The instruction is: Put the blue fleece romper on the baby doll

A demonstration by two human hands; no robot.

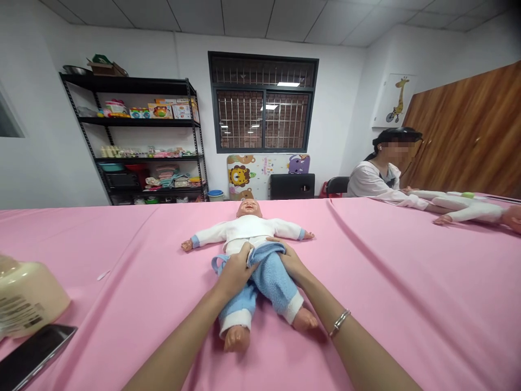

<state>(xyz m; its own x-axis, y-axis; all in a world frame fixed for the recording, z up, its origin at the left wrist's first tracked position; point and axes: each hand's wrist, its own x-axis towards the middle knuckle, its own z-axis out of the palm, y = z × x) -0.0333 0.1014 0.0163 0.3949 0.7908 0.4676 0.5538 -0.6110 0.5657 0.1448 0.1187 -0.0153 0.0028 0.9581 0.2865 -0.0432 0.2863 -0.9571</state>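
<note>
A baby doll (pixel 249 208) lies on its back on the pink tablecloth, head away from me, arms spread and bare feet toward me. It wears a white top (pixel 247 228) with blue cuffs and fluffy blue trousers (pixel 273 279) with white ankle bands. My left hand (pixel 237 270) grips the trousers' waist near the doll's middle, thumb on top. On the other side, my right hand (pixel 290 259) holds the folded waistband at the hip, its fingers partly hidden by the cloth. A blue strap or loop of cloth (pixel 218 264) sticks out beside my left hand.
A cream pump bottle (pixel 30 298) and a dark phone-like object (pixel 36 353) are at the near left. A small white strip (pixel 103 275) lies on the tablecloth (pixel 142 304). At right, a seated person (pixel 372 176) is beside another doll (pixel 472 209). Shelves (pixel 142 118) stand behind.
</note>
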